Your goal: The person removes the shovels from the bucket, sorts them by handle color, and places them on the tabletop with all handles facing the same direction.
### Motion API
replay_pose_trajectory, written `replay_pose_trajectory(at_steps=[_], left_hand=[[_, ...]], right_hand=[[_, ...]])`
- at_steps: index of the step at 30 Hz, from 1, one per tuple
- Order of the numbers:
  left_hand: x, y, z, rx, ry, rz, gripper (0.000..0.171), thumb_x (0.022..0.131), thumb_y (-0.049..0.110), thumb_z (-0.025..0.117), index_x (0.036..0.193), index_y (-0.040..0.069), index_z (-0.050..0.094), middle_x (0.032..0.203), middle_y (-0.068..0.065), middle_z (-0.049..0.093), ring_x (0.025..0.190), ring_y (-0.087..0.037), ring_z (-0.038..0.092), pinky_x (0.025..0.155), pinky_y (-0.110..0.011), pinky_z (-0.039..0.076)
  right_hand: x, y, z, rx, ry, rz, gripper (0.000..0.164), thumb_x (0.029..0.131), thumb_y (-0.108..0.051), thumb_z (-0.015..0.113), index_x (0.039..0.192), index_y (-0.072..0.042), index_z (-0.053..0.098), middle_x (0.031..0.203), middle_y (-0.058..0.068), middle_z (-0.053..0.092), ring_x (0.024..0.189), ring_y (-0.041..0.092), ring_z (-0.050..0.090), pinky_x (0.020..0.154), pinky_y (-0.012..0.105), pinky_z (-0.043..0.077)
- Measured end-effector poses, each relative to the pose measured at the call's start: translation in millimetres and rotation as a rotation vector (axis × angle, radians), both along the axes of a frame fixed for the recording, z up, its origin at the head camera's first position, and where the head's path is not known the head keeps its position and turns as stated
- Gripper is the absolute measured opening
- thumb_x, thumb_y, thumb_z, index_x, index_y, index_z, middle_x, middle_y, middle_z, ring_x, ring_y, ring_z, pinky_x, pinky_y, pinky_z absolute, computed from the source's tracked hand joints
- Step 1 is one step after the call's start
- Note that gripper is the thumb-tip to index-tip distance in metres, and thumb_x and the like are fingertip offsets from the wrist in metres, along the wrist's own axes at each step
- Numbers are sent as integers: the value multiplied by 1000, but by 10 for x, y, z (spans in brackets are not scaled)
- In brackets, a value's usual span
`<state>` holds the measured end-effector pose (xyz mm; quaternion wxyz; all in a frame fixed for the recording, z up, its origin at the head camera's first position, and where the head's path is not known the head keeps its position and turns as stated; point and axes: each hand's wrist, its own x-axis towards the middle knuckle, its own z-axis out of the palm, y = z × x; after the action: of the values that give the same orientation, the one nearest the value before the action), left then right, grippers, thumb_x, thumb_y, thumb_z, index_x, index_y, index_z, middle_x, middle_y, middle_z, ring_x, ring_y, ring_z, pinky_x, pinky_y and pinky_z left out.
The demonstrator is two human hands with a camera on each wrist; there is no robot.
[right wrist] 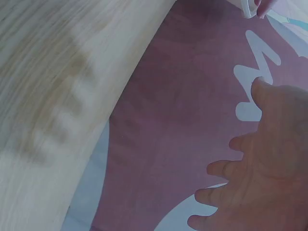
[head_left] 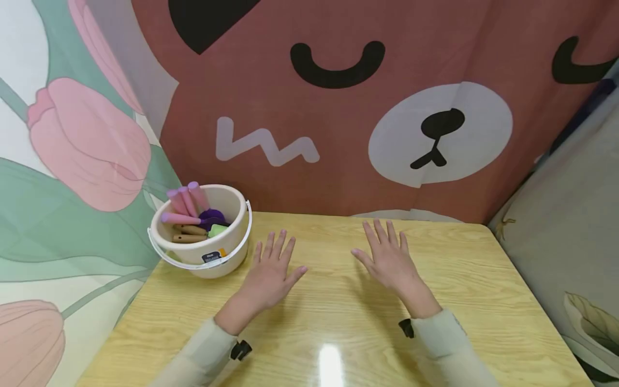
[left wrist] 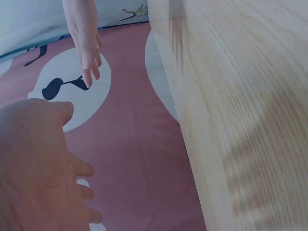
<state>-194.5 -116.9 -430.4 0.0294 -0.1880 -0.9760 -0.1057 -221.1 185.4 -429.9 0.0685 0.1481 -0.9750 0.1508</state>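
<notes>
Both hands hover over the wooden table [head_left: 314,301], palms down and fingers spread, holding nothing. My left hand [head_left: 268,277] is beside a cream bucket [head_left: 232,263] with a white handle, its fingertips to the right of the bucket wall. Further right is my right hand [head_left: 390,262], thumb pointing toward the left hand. In the bucket stand tools with pink handles [head_left: 181,219] and purple heads [head_left: 211,215], wooden handles [head_left: 189,238] and a light green piece [head_left: 217,230]. The lower ends of these tools are hidden inside. Shadows of the fingers show on the tabletop in both wrist views.
A brown cloth with a bear face [head_left: 338,134] hangs behind the table's far edge. At the left hangs a tulip-print cloth [head_left: 87,145], close to the bucket. Another pale cloth [head_left: 575,215] borders the right edge. Dark straps [head_left: 240,350] sit on the wrists.
</notes>
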Motion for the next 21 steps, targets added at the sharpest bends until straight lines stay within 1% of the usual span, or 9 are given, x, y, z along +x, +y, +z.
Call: replay_pose_trajectory(at_steps=[3,6,12,21], left_hand=[[11,-37,34,-15,8,-9,77,105,61,28,164,12,16,170,-13,0,155,-37,-5,124,-60,3],[25,-74,63,-6,14,-12,77,105,60,30,164,12,16,170,-13,-1,155,-37,-6,124,-61,3],[57,-162,136,22,47,-9,75,106,57,33,163,11,18,169,-14,1,155,-37,-4,124,-60,1],[157,-266,248,3,122,10,74,105,57,36,162,10,23,169,-15,7,155,-38,-2,124,-61,9]], right_hand=[[-24,-34,33,7,3,3,82,103,-63,36,164,-14,14,168,21,12,154,46,0,118,72,4],[-44,-84,68,4,3,14,81,103,-63,37,164,-15,14,168,21,12,154,46,1,118,72,4],[-64,-196,156,-7,4,28,80,103,-61,38,165,-18,11,170,17,8,154,46,1,118,71,3],[-80,-330,280,-3,24,52,79,104,-60,38,165,-18,12,170,15,5,155,41,-3,119,69,4]])
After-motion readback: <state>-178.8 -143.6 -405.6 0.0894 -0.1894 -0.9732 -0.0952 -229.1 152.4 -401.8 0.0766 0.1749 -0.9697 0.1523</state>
